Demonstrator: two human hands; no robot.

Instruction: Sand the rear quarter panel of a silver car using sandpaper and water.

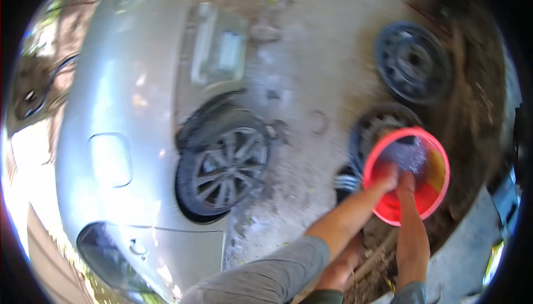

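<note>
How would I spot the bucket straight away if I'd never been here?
Start at the silver car on the left and look across the concrete to the right. There the bucket partly hides the lower of two loose dark wheels, with the left hand and right hand dipped inside. Unlike those wheels, it is bright pinkish red.

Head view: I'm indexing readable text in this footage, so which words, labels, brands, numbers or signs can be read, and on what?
None can be read.
Pale rectangle on the car: too blurred to tell whether it bears writing.
Car's wheel: no readable marking.
Red bucket: no lettering can be made out.
Dark shoe: pale stripes show, no readable words.
</note>
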